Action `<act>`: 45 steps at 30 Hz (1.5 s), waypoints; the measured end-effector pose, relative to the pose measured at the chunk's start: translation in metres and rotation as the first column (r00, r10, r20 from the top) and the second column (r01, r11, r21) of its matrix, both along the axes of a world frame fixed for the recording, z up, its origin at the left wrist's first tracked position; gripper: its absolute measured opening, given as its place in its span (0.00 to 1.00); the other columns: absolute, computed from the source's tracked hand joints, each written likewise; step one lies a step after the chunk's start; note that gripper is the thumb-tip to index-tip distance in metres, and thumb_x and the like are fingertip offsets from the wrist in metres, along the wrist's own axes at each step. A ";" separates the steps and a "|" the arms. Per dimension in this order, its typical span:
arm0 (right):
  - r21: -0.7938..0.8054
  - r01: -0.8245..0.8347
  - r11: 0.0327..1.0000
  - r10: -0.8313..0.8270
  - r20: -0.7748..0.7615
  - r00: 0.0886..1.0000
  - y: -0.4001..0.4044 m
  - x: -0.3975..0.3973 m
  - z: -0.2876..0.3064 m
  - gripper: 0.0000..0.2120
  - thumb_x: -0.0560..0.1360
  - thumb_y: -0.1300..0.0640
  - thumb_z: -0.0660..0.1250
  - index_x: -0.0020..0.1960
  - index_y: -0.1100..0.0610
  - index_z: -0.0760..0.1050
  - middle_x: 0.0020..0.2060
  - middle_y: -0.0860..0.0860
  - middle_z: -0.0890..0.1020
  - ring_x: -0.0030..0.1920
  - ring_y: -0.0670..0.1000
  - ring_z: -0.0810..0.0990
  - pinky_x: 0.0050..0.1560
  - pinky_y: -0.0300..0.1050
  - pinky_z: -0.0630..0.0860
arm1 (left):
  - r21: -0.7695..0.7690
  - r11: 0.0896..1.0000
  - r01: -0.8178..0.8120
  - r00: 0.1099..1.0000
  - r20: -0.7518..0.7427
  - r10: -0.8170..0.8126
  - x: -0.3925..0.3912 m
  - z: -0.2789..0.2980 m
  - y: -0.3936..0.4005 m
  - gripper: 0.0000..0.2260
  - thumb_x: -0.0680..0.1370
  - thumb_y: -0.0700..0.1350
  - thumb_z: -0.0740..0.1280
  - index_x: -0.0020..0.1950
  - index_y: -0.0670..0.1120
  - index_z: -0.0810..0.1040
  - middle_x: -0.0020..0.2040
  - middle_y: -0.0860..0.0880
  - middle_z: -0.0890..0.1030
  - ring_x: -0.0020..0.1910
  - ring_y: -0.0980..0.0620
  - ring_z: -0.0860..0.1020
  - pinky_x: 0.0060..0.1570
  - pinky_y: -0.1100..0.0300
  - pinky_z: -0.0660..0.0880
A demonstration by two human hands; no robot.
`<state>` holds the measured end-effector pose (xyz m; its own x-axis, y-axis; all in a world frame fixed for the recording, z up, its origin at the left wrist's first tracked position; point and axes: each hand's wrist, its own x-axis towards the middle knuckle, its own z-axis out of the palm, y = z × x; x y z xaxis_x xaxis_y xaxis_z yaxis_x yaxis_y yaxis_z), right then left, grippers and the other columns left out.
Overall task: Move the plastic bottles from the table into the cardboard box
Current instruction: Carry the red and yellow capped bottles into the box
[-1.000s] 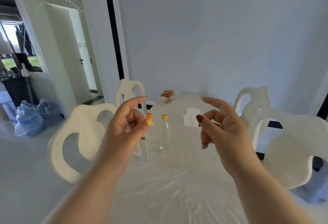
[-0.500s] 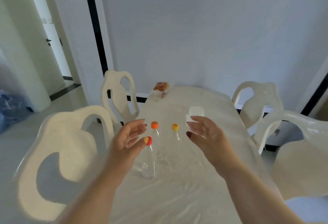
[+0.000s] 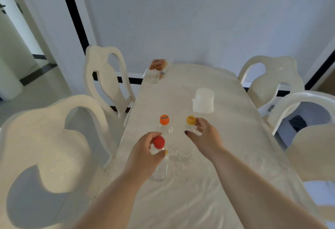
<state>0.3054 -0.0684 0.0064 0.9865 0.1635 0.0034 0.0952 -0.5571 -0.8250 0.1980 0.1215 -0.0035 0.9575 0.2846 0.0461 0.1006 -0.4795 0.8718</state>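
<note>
Open tabletop (image 3: 226, 156) is seen to the right of the three upright bottles and in the near foreground, so a path from the near edge is left unblocked. The orange-capped bottle (image 3: 164, 122) is stood close between the red-capped bottle (image 3: 159, 156) and the yellow-capped bottle (image 3: 190, 125), leaving only narrow gaps. Beyond them a white container (image 3: 203, 102) is set, a food packet (image 3: 157, 67) lies at the far end, and both long sides are flanked by chairs (image 3: 107, 76).

a home dining room. a long cream cloth-covered table (image 3: 226, 120) stands ringed by carved cream high-backed chairs (image 3: 107, 76). plain white walls and a doorway (image 3: 16, 29) surround it.
</note>
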 end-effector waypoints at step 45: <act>0.121 0.737 0.665 -0.735 0.282 0.617 -0.511 -0.369 0.126 0.04 0.67 0.43 0.73 0.39 0.42 0.82 0.37 0.34 0.84 0.40 0.35 0.82 0.40 0.39 0.72 | -0.130 0.583 0.802 0.578 0.416 -0.702 -0.124 0.113 -0.493 0.10 0.73 0.55 0.75 0.53 0.63 0.82 0.50 0.58 0.87 0.55 0.59 0.84 0.56 0.62 0.77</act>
<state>-0.0635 -0.5789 0.1327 0.7279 -0.6161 0.3012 -0.1243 -0.5505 -0.8255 0.0744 -0.3718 0.1098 0.7749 -0.4874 0.4025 -0.4580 0.0059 0.8889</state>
